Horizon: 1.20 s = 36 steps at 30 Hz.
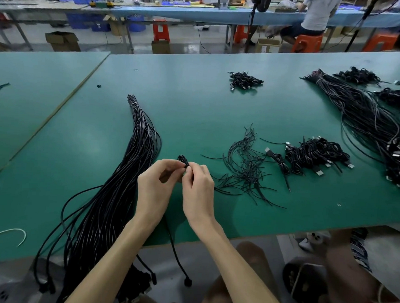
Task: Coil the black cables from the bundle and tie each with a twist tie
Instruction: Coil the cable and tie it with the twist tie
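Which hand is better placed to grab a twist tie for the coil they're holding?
Probably the right hand: the loose twist ties lie just to its right. The left hand is on the bundle side and could hold the coil meanwhile.

Green worktable (196, 100), orange stools (161, 31), glossy floor (187, 46).

Left hand (155, 183) and right hand (198, 185) meet, fingers curled in a pinch.

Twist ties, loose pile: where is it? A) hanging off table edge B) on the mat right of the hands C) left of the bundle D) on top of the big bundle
B: the twist ties lie scattered on the green mat just right of the right hand.
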Motion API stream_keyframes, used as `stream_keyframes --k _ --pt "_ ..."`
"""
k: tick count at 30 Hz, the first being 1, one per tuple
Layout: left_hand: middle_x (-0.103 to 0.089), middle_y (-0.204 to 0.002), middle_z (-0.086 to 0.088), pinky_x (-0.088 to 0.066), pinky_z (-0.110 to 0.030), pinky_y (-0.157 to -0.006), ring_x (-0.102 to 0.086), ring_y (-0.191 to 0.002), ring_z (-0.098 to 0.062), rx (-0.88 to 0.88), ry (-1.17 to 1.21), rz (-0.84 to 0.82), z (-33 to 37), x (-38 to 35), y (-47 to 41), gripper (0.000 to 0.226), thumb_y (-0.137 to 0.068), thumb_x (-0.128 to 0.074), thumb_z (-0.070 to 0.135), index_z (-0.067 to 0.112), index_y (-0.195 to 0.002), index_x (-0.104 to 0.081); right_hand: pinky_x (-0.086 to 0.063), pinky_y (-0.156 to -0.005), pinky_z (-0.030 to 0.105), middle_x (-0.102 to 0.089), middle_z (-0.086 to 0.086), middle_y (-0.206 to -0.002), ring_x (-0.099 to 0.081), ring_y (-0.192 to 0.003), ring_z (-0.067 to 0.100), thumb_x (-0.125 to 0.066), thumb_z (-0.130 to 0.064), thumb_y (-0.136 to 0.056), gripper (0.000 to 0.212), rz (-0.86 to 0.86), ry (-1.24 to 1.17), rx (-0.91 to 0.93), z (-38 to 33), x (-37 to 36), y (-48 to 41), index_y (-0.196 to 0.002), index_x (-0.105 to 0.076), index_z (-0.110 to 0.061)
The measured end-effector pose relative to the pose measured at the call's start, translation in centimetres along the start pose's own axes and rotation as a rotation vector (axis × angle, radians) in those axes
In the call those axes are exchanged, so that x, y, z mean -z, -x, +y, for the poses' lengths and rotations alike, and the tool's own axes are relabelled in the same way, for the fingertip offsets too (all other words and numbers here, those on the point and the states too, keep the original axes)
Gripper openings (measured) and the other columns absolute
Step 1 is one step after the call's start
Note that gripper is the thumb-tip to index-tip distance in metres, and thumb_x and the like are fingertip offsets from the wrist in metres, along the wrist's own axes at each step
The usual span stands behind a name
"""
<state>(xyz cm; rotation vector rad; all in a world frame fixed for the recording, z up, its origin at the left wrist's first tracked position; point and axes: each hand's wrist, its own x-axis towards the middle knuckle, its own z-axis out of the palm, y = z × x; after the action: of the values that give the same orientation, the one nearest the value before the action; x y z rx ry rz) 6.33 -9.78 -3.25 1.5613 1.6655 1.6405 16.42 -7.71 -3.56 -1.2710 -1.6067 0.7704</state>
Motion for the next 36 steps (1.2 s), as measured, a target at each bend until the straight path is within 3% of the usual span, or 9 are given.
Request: stream_keyframes --k 6,10,13,18,21,24,29,33,36 --pt "-0.073 -0.099 0.001 -0.057 -0.02 -0.083 -0.071 -0.093 -0.009 -0.18 -0.09 -0.049 0.1 -0.2 -0.1 0.026 -0.086 -0.076 -0.006 0.008 -0.109 -0.079 -0.052 -0.082 0.033 -0.068 0.007 -0.099 -0.062 -0.093 0.02 -0.041 -0.016 -0.11 0.03 -0.02 -0.185 -0.135 0.4 0.7 -0.2 -0.105 -0.07 -0.007" --pt "-0.069 -0.101 0.0 -0.056 -0.019 -0.087 -0.07 -0.094 -0.008 -0.211 -0.138 -0.074 0.1 0.0 -0.1 0.04 -0.085 -0.074 -0.011 0.009 -0.12 -0.075 -0.053 -0.082 0.039 -0.069 0.008 -0.097 -0.063 -0.092 0.023 -0.04 -0.017 -0.11 0.031 -0.038 -0.202 -0.146 0.5 0.8 -0.3 -0.105 -0.07 -0.008" --pt "-0.064 -0.102 0.0 -0.056 -0.019 -0.088 -0.067 -0.093 -0.008 -0.257 -0.162 -0.103 0.0 0.1 -0.4 0.043 -0.084 -0.074 -0.012 0.009 -0.121 -0.075 -0.052 -0.077 0.033 -0.07 0.007 -0.097 -0.064 -0.09 0.019 -0.041 -0.017 -0.11 0.031 -0.056 -0.23 -0.153 0.7 0.8 -0.3 -0.106 -0.071 -0.009" --pt "-0.062 -0.1 -0.003 -0.053 -0.012 -0.082 -0.063 -0.093 -0.004 -0.298 -0.184 -0.082 -0.4 0.0 -0.3 0.031 -0.084 -0.073 -0.014 0.004 -0.108 -0.078 -0.043 -0.066 0.013 -0.067 -0.005 -0.085 -0.058 -0.072 0.0 -0.043 -0.017 -0.11 0.031 -0.099 -0.278 -0.139 1.0 0.9 -0.2 -0.103 -0.071 -0.01" --pt "-0.062 -0.101 -0.002 -0.057 -0.02 -0.08 -0.066 -0.093 -0.009 -0.337 -0.195 -0.131 -0.7 0.6 -0.4 0.025 -0.089 -0.07 -0.01 0.005 -0.107 -0.077 -0.043 -0.067 0.012 -0.065 -0.008 -0.084 -0.057 -0.072 -0.001 -0.043 -0.018 -0.111 0.031 -0.133 -0.257 -0.132 1.0 1.0 -0.2 -0.109 -0.073 -0.012" --pt "-0.068 -0.102 0.001 -0.061 -0.034 -0.073 -0.068 -0.089 -0.015 -0.486 -0.438 -0.136 -0.9 1.4 -0.5 0.015 -0.096 -0.072 0.008 0.009 -0.11 -0.077 -0.043 -0.07 0.011 -0.069 -0.004 -0.09 -0.06 -0.078 0.002 -0.042 -0.018 -0.111 0.031 -0.14 -0.228 -0.119 0.9 1.1 -0.2 -0.111 -0.073 -0.01" --pt "-0.071 -0.101 0.002 -0.058 -0.035 -0.056 -0.07 -0.08 -0.015 -0.664 -0.618 -0.146 -0.9 2.1 -0.9 0.014 -0.098 -0.073 0.012 0.014 -0.111 -0.078 -0.04 -0.065 0.012 -0.067 0.0 -0.088 -0.056 -0.073 0.005 -0.038 -0.018 -0.111 0.035 -0.152 -0.181 -0.123 1.0 1.1 -0.2 -0.105 -0.071 -0.008" --pt "-0.071 -0.099 0.001 -0.056 -0.038 -0.052 -0.069 -0.076 -0.02 -0.839 -0.732 -0.217 -0.7 2.9 -2.5 0.01 -0.101 -0.069 0.017 0.015 -0.107 -0.077 -0.039 -0.06 0.011 -0.057 -0.008 -0.076 -0.051 -0.063 -0.005 -0.036 -0.02 -0.112 0.035 -0.144 -0.198 -0.13 0.8 1.0 -0.2 -0.089 -0.063 -0.016" --pt "-0.07 -0.094 -0.001 -0.055 -0.038 -0.053 -0.065 -0.071 -0.021 -0.937 -0.789 -0.283 -0.3 3.1 -4.0 0.01 -0.101 -0.068 0.019 0.013 -0.101 -0.076 -0.038 -0.058 0.012 -0.052 -0.009 -0.072 -0.047 -0.058 -0.003 -0.036 -0.021 -0.113 0.038 -0.134 -0.205 -0.129 0.8 1.0 -0.3 -0.079 -0.054 -0.023"
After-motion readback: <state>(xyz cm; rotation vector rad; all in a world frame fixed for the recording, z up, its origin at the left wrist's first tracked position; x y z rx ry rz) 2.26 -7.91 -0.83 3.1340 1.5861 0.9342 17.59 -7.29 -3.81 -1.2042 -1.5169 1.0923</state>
